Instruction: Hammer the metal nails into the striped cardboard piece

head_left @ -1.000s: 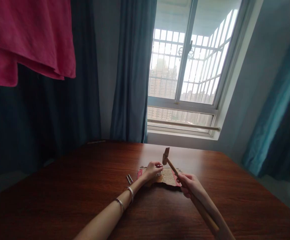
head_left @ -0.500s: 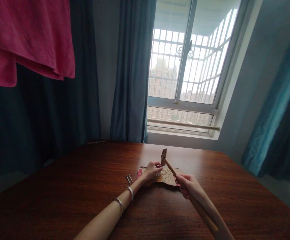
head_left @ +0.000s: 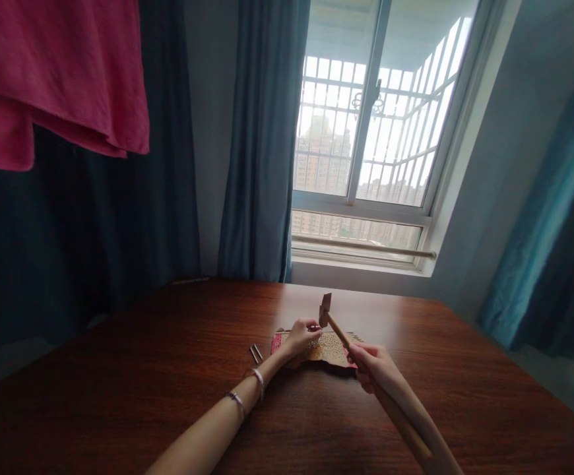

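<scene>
My right hand [head_left: 372, 367] is closed round the wooden handle of a small hammer [head_left: 325, 310], whose head hangs just above my left fingertips. My left hand [head_left: 301, 336] pinches something small and upright over a tan perforated piece [head_left: 330, 348]; what it pinches is too small to name. The piece lies on a pink pad [head_left: 278, 342] on the brown wooden table [head_left: 168, 369]. Two bracelets circle my left wrist.
Two short metal rods [head_left: 256, 354] lie on the table left of the pad. A pink cloth [head_left: 59, 72] hangs at the upper left. Blue curtains [head_left: 262, 145] flank a barred window [head_left: 366, 132] beyond the table's far edge.
The hammer head dipped slightly toward my left fingers, then rose a little again. My left hand has stayed in place on the piece.
</scene>
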`<act>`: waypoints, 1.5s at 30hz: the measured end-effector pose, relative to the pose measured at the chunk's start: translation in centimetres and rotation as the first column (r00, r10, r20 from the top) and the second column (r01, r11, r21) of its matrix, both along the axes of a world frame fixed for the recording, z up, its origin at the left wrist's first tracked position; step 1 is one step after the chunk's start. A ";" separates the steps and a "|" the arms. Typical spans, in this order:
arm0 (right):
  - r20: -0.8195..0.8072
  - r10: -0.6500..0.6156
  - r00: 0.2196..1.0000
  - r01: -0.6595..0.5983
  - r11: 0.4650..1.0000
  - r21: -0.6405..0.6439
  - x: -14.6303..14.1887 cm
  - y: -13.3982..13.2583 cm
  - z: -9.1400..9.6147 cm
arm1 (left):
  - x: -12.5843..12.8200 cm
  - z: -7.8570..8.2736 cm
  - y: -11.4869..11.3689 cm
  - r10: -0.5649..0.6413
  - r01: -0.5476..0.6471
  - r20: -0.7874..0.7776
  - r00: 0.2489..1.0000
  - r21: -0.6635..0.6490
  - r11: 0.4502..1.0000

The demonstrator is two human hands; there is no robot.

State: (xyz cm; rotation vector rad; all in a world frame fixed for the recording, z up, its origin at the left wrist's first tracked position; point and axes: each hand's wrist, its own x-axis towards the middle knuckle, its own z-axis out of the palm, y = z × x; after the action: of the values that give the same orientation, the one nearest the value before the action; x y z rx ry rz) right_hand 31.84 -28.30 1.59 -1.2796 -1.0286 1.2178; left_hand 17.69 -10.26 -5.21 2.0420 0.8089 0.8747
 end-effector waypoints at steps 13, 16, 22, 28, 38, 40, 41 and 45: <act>0.007 -0.031 0.999 0.032 0.999 -0.039 -0.2 -0.2 0.6 | 0.1 -0.5 0.3 -0.015 0.014 0.034 0.999 0.030 0.999; 0.007 -0.032 0.999 0.032 0.999 -0.037 -0.2 -0.1 0.5 | 0.1 -0.7 0.4 -0.018 0.016 0.038 0.999 0.037 0.999; 0.006 -0.011 1.000 0.011 1.000 -0.020 -0.3 -0.1 0.5 | 0.1 -0.8 0.6 -0.010 0.009 0.026 1.000 0.043 0.999; 0.007 -0.022 1.000 0.023 0.999 -0.034 -0.2 0.1 0.1 | 0.2 -0.7 0.5 -0.013 0.012 0.016 1.000 0.052 0.999; 0.007 -0.053 0.999 0.053 0.999 -0.006 -0.2 0.3 -0.2 | 0.1 -0.4 0.2 0.005 -0.005 0.000 1.000 0.042 0.999; -0.003 -0.059 0.998 0.059 0.998 -0.012 -0.3 0.3 -0.1 | 0.1 -0.3 0.2 -0.008 0.008 0.014 1.000 0.038 0.999; -0.004 -0.057 0.998 0.057 0.998 -0.015 -0.3 0.3 -0.1 | 0.1 -0.3 0.1 -0.013 0.013 0.016 1.000 0.034 0.999; 0.025 -0.030 0.999 0.031 0.999 -0.013 -0.2 0.2 0.0 | 0.1 -0.2 0.1 0.006 -0.005 -0.005 1.000 0.033 0.999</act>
State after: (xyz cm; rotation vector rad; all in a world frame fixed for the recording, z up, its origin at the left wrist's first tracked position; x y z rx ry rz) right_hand 31.60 -28.10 1.59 -1.3199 -1.0168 1.1902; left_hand 17.75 -10.17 -5.37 2.0721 0.8083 0.8915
